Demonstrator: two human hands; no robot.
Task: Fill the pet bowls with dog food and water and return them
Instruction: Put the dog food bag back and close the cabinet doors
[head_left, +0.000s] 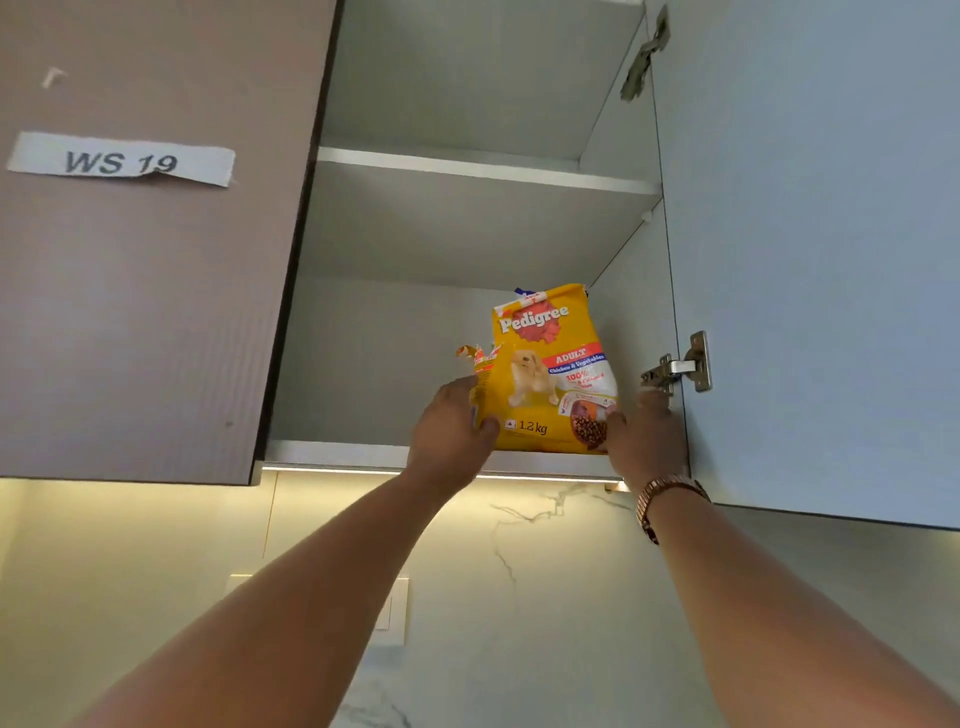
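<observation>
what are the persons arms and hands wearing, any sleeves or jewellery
Both forearms are bare, with no sleeves in view. The right wrist carries a rose-gold metal link watch. The left hand and right hand show no gloves; no rings are visible.

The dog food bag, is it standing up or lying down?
Standing up. The dog food bag sits upright on the bottom cupboard shelf, label facing out, with the left hand and right hand holding its sides.

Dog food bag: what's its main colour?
Mostly yellow, red logo patch; dog food bag, head view.
</observation>
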